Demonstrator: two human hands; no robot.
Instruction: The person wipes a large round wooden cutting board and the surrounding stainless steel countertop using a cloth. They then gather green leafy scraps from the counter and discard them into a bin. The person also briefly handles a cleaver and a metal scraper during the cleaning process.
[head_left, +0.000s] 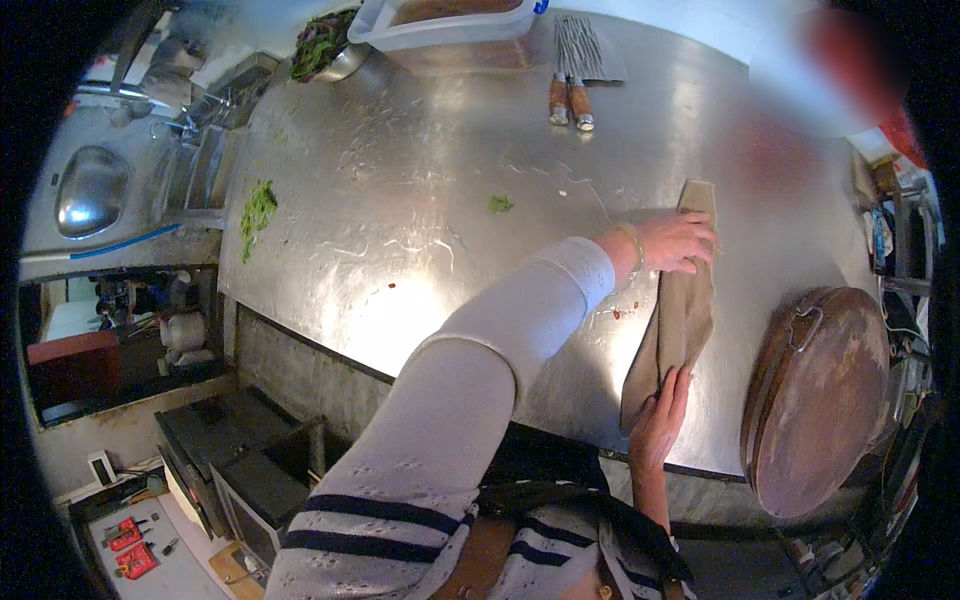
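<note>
A long piece of brown cloth (684, 322), folded lengthwise, lies on the steel table near its front right part. My left hand (679, 241), with a bracelet at the wrist, reaches across from the left, its fingers bent over the upper part of the cloth. At the cloth's lower end, my right hand (661, 420) lies with its fingers extended along the fold and its thumb towards the left. Whether the right fingers pinch the cloth is not clear. The cloth's top end sticks out beyond my left hand.
Two thick round wooden boards (817, 405) lean at the right edge. Two brown-handled tools (570, 101), a plastic tub (450, 34) and a metal bowl of leaves (341, 64) stand or lie at the back. Green scraps (259, 217) dot the steel table (420, 180); a sink (94, 191) is left.
</note>
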